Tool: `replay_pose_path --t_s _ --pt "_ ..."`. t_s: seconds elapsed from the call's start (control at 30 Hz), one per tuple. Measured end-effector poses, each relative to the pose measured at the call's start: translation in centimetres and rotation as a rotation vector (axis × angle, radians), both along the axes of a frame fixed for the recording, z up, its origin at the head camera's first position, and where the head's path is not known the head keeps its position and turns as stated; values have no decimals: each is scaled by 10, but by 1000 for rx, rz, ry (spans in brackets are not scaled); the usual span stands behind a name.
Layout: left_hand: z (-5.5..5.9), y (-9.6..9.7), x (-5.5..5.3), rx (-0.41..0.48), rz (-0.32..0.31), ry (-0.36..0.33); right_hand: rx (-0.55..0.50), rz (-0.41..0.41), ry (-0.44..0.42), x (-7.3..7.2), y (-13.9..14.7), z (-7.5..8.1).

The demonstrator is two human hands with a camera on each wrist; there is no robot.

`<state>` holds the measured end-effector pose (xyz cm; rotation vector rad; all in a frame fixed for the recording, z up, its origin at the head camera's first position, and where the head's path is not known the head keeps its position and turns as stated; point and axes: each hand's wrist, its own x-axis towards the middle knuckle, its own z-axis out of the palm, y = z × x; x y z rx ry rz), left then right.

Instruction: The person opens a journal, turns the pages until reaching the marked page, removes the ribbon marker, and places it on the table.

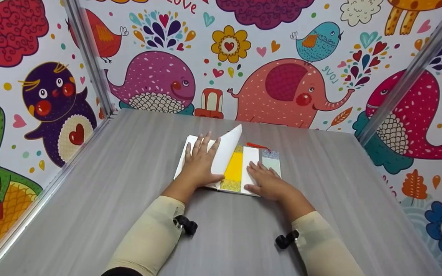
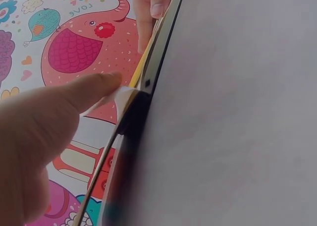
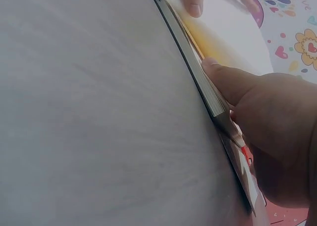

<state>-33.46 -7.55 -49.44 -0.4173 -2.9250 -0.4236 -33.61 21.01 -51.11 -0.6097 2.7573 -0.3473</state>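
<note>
A notebook point(image 1: 190, 141) with a dark cover lies open on the table. My left hand point(image 1: 198, 166) rests on its left side, fingers spread and straight. Beside it a white page point(image 1: 230, 143) stands partly raised and curved. On the right side a yellow band point(image 1: 233, 166) with speckled ends shows next to a white strip point(image 1: 251, 154) and a pale green panel point(image 1: 271, 159). My right hand point(image 1: 269, 182) lies over the white strip and the panel, its fingers extended. In the right wrist view, the right thumb point(image 3: 230, 82) touches the notebook's near page edge.
A red tassel point(image 1: 257, 145) lies at the notebook's far edge. The grey table point(image 1: 129, 161) extends around it, bounded by metal posts point(image 1: 92, 57) and walls printed with cartoon animals. Small black devices point(image 1: 185, 225) are strapped to both wrists.
</note>
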Motion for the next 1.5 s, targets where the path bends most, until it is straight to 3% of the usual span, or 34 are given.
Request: replay_pose_path --t_s 0.27,0.57,0.87,1.03,1.5 --pt "-4 -8 -3 19 -12 -81 4 0 -11 2 -1 3" --pt "-12 -17 -5 68 -68 -282 -3 1 -8 1 -1 2" --pt "-10 -21 -2 31 -108 -438 -5 2 -15 1 -1 2" --pt "-8 -24 -2 17 -111 -470 -12 7 -12 1 -2 3" --pt "-9 -22 -3 21 -121 -480 -24 -13 7 3 -2 4"
